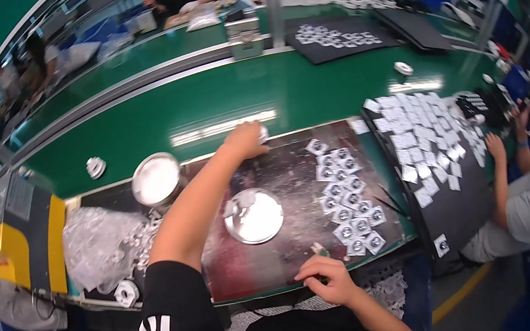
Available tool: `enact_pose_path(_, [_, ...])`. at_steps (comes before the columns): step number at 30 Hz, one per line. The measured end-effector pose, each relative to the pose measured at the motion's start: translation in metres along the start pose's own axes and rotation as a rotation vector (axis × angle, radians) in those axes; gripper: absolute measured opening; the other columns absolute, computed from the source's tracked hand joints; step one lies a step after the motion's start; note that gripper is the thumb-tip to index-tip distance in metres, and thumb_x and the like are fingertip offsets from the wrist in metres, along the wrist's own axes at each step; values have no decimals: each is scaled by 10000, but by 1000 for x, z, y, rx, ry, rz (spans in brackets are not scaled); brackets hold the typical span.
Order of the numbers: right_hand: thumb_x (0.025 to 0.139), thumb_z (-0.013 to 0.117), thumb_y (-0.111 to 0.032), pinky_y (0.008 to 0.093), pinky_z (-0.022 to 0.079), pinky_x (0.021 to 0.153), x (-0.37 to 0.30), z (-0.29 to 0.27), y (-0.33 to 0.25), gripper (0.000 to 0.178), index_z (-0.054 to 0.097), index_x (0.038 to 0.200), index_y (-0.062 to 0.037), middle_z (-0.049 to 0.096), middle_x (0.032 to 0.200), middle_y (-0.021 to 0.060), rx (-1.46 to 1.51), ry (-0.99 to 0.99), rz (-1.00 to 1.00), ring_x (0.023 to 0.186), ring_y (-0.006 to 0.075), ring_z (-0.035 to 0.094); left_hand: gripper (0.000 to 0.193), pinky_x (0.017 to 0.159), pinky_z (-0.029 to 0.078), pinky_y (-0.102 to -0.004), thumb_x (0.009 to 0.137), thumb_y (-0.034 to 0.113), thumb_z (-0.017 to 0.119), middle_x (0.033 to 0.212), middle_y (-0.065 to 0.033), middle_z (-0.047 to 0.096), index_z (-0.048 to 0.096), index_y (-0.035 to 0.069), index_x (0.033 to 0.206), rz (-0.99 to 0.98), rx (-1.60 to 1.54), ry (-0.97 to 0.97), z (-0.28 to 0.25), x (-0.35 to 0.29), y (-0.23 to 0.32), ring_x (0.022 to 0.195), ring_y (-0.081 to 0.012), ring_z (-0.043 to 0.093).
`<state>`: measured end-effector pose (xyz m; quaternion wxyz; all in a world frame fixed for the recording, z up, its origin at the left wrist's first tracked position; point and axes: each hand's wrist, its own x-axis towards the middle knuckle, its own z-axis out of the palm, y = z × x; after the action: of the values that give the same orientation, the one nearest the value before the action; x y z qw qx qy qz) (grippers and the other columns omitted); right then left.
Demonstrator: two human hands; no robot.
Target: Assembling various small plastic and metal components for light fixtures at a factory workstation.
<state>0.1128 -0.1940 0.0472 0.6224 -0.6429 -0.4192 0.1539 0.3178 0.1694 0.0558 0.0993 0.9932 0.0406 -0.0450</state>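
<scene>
My left hand is stretched to the far edge of the dark reddish work mat, its fingers closed on a small white roundish piece that they partly hide. By the mat's front edge is my right hand, with loosely bent fingers and nothing visible between them. Small pale bits lie just beyond it. A shiny round metal dish rests on the mat between my arms. Several small white square pieces with dark round centres lie in rows on the mat's right side.
Left of my forearm stand a round tin with white contents, a clear plastic bag and a yellow-grey machine. White rolls lie around the bench. At right, a black board carries white squares beside a co-worker.
</scene>
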Motion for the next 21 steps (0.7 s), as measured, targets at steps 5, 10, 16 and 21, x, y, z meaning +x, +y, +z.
enact_pose_path(5, [855, 684, 60, 352, 571, 803, -20, -64, -44, 153, 750, 975, -11, 750, 949, 130, -344, 308, 104, 876, 271, 728, 678, 954, 548, -484, 743, 348, 893, 1165, -242, 715, 633, 16, 1274, 164, -240, 303, -12, -40, 19, 1107, -433, 676])
enact_pose_path(10, [915, 652, 42, 245, 430, 621, -45, -159, -40, 114, 717, 988, -15, 685, 944, 72, -675, 797, 162, 718, 125, 597, 570, 863, 532, -480, 819, 365, 836, 1018, -187, 654, 669, 155, 1321, 362, -292, 248, -23, -169, 112, 987, -393, 637])
enact_pose_path(16, [841, 824, -214, 453, 487, 917, -38, -211, -13, 415, 678, 1207, -86, 666, 1097, 124, -1291, 688, 278, 1040, 343, 617, 642, 823, 534, -462, 762, 363, 895, 1065, -176, 582, 631, 93, 1282, 96, -326, 287, 48, -259, 159, 981, -381, 606])
enact_pose_path(21, [796, 857, -217, 451, 482, 894, -35, -214, 1, 493, 673, 1242, -117, 691, 1078, 93, -1308, 681, 403, 1044, 334, 627, 860, 865, 527, -486, 731, 398, 928, 1159, -221, 544, 507, 2, 1367, -63, -365, 433, 74, -280, 180, 1046, -412, 592])
